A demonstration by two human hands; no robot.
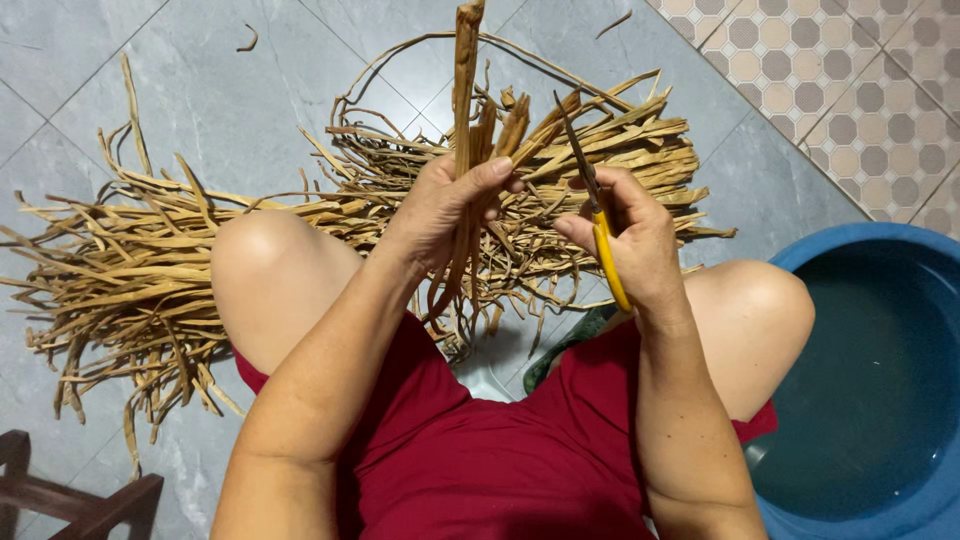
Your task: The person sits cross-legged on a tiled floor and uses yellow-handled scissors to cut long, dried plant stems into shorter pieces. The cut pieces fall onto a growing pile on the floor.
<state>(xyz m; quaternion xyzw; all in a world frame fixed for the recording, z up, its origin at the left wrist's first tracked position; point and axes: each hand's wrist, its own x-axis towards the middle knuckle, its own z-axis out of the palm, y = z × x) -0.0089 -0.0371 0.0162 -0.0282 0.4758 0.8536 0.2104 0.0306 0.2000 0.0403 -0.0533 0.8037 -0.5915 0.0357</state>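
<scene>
Her left hand point(450, 200) is clamped on an upright dried strip point(465, 90), raised clear of the heap point(140, 270) on the floor; her right hand point(630, 235) grips yellow-handled scissors point(598, 215), blades angled toward it.

Two hands: left hand point(450, 205), right hand point(625, 240). One pair of yellow-handled scissors point(600, 225). One blue basin point(870, 380). One wooden stool corner point(60, 495). Two heaps of dried plant strips point(130, 290), strips too many to count.

A blue basin point(880, 380) on grey floor tiles point(220, 100) — a dark wooden stool point(60, 495) opposite.
</scene>
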